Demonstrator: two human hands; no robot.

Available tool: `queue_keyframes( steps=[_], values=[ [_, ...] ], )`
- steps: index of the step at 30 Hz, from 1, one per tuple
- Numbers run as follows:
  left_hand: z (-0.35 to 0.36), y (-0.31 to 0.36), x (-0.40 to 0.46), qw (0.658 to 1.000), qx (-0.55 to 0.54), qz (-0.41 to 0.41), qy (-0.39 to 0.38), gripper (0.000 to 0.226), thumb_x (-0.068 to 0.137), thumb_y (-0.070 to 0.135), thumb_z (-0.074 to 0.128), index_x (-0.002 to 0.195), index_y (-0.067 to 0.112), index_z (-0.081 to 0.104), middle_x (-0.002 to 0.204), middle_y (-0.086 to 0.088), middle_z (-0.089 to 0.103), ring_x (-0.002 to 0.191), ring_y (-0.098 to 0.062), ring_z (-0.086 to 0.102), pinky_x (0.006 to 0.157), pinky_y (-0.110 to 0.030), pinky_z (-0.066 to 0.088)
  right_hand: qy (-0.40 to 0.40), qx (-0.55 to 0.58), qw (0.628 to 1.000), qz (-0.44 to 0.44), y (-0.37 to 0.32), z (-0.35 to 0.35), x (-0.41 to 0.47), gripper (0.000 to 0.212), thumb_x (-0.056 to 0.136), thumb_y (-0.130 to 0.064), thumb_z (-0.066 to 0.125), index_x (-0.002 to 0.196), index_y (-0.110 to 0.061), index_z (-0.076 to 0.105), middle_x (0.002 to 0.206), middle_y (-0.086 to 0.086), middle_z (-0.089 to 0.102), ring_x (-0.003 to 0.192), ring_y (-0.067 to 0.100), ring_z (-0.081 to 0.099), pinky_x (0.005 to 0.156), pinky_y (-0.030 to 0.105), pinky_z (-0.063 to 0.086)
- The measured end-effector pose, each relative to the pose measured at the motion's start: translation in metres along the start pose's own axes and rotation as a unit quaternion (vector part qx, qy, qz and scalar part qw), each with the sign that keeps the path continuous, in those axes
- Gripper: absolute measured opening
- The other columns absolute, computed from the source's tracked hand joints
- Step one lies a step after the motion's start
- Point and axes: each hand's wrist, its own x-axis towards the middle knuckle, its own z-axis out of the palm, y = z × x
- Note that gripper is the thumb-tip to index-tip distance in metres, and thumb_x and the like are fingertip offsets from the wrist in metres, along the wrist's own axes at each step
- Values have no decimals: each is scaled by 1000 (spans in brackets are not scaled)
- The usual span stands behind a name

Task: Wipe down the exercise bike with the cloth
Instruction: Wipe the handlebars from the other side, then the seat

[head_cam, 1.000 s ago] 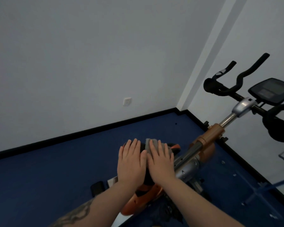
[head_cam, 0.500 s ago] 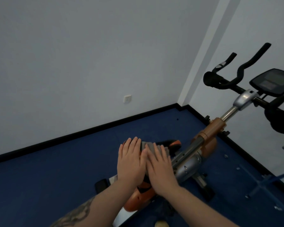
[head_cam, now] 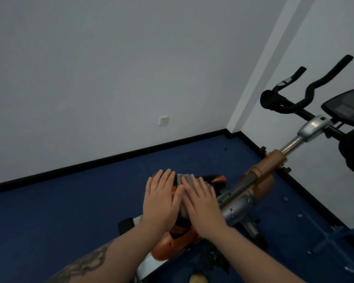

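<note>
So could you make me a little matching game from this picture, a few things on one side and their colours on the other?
Things:
1. cloth
2. floor
3. handlebars
4. post collar

Colours:
A. black
B. orange-brown
C. grey
D. dark blue

Pairs: 1-C, 2-D, 3-A, 4-B

Grey cloth (head_cam: 185,180), orange-and-black exercise bike (head_cam: 266,166), navy floor (head_cam: 70,201).

No readable text, brand, number or sign anywhere, console screen (head_cam: 346,109) on the exercise bike (head_cam: 260,180) at far right too dark and blurred to read, wall socket (head_cam: 163,120) unmarked
</note>
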Motion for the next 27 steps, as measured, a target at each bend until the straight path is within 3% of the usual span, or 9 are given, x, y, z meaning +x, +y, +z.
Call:
queue_keyframes(
  steps=[4,6,10,13,15,19,24,27],
  values=[
    [-1,1,1,1000,9,-7,7,80,89,63,-5,152,26,27,159,10,22,147,-6,3,120,-30,-7,-20,-45,997,51,21,-26,39,55,102,-48,12,153,-36,-2,162,-7,4,149,19,-4,119,46,0],
    [-1,1,1,1000,10,-7,6,80,89,63,-5,152,26,26,159,11,22,147,-5,3,121,-31,-6,-9,-48,994,98,12,-26,47,55,102,-48,11,154,-33,2,163,-4,6,149,22,-4,119,50,-1],
    [1,-1,0,1000,3,-2,1,78,90,63,-5,152,27,24,160,11,19,147,-4,0,121,-31,-8,36,-3,997,70,-22,5,10,60,90,-58,-9,146,-40,-24,157,-7,-21,146,21,-21,116,45,-12],
    [1,0,-1,1000,-3,-2,5,78,90,64,-5,152,26,25,159,11,20,147,-4,1,120,-30,-8,29,2,999,17,-18,10,-6,59,90,-57,-9,144,-43,-27,156,-10,-23,144,17,-25,115,42,-13],
    [0,0,0,1000,-3,-2,5,80,89,64,-5,152,26,26,159,10,21,147,-4,1,120,-29,-9,32,-45,998,9,0,1,9,59,94,-52,-2,150,-38,-16,159,-9,-16,147,19,-18,118,44,-7],
    [-1,1,-1,1000,1,-4,11,80,89,64,-4,152,25,28,158,10,23,147,-5,4,120,-30,-7,9,-18,995,94,12,-20,41,54,103,-47,14,154,-34,5,162,-6,5,149,19,-6,120,46,-2],
    [-1,0,-2,1000,1,1,0,81,88,64,-8,153,27,23,160,11,18,147,-4,-1,120,-30,-9,30,24,999,28,-16,8,-4,58,90,-63,-11,144,-47,-24,157,-14,-21,144,13,-25,115,40,-13],
    [-1,0,0,1000,2,0,0,81,88,64,-7,153,26,24,160,11,19,147,-4,0,120,-30,-9,30,22,999,15,1,-2,0,54,92,-60,-9,144,-49,-20,156,-18,-17,146,9,-19,117,38,-9]
  ],
)
